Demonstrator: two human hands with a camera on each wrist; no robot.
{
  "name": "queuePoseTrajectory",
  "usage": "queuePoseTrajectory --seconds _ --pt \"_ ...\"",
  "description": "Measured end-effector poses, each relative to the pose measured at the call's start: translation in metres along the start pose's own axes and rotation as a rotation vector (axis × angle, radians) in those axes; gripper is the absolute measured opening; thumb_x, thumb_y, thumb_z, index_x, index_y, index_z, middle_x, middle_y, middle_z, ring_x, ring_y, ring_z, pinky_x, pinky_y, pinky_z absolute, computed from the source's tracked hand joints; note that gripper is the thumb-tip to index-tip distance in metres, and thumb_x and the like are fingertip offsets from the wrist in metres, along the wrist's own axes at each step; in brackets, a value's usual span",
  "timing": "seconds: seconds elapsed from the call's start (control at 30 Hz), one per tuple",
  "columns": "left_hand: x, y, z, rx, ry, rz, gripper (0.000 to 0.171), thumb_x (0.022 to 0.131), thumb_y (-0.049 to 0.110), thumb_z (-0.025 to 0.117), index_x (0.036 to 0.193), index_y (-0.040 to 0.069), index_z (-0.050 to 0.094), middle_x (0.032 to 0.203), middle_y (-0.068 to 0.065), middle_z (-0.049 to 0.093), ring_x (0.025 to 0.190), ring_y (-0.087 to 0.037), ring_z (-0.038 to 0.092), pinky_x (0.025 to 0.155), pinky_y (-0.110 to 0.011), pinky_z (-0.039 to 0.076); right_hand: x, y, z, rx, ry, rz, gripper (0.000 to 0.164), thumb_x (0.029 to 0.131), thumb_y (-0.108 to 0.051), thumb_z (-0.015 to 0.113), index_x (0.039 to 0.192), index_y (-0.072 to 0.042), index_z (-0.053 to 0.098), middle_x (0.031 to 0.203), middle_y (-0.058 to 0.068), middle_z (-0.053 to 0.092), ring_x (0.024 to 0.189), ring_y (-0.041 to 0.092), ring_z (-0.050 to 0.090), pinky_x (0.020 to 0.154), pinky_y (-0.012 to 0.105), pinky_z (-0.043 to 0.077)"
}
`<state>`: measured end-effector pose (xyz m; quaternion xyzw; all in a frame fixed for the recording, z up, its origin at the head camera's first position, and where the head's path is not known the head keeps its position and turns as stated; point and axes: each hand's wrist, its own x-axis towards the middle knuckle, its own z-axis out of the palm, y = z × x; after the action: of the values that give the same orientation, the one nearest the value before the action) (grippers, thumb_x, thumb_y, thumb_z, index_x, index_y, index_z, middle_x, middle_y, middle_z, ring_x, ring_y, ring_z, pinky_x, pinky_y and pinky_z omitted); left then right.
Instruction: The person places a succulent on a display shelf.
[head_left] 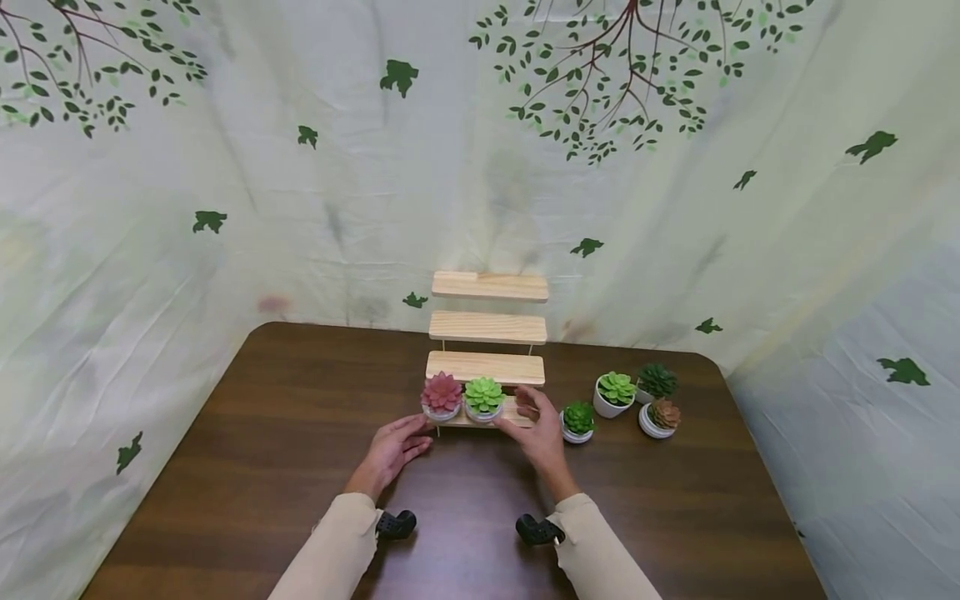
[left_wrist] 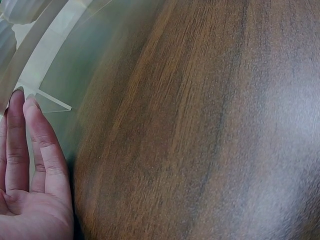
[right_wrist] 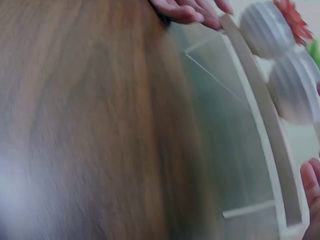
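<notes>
1. A left hand (head_left: 392, 450), fingers nearly straight and gripping nothing, at the left end of a wooden stand's lowest shelf (right_wrist: 266, 120)
2. On that shelf, a red succulent (head_left: 441, 393) in a white pot
3. Just beside it, a bright green succulent (head_left: 484, 395)
4. A right hand (head_left: 540, 432), loosely open, thumb at the green plant's pot; contact cannot be told
5. Four more potted succulents (head_left: 617, 389) on the brown table (head_left: 675, 517)
</notes>
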<state>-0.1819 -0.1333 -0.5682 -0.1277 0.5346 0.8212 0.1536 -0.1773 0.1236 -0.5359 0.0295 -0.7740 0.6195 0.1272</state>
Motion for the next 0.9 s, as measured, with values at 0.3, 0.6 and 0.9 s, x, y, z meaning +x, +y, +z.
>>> queuePoseTrajectory --seconds 0.3,0.6,0.9 --pt "-0.003 0.002 -0.004 0.003 0.001 -0.009 0.015 0.099 0.014 0.055 0.096 0.014 0.07 0.088 -0.001 0.07 0.074 -0.013 0.065 0.078 -0.027 0.055 0.003 -0.002 -0.029 0.008 0.065 0.013 0.064 0.072 -0.005 0.084 0.128 0.002 0.054 0.122 0.022 0.059 0.11 0.039 0.057 0.096 0.051 0.045" --pt "0.0 0.001 -0.003 0.0 0.021 -0.025 0.015 0.098 0.013 0.056 0.092 0.015 0.07 0.087 -0.002 0.07 0.074 -0.015 0.066 0.075 -0.028 0.056 -0.006 -0.032 -0.054 -0.034 0.145 0.001 0.057 0.073 0.005 0.08 0.124 0.008 0.055 0.12 0.03 0.057 0.109 0.04 0.052 0.095 0.056 0.04" --pt "-0.001 0.002 -0.001 0.014 0.024 -0.02 0.012 0.098 0.014 0.058 0.098 0.011 0.069 0.089 -0.002 0.07 0.075 -0.015 0.066 0.076 -0.028 0.056 -0.013 -0.024 -0.084 -0.048 0.17 0.033 0.06 0.074 0.003 0.08 0.128 0.006 0.054 0.125 0.029 0.056 0.118 0.041 0.048 0.102 0.056 0.034"
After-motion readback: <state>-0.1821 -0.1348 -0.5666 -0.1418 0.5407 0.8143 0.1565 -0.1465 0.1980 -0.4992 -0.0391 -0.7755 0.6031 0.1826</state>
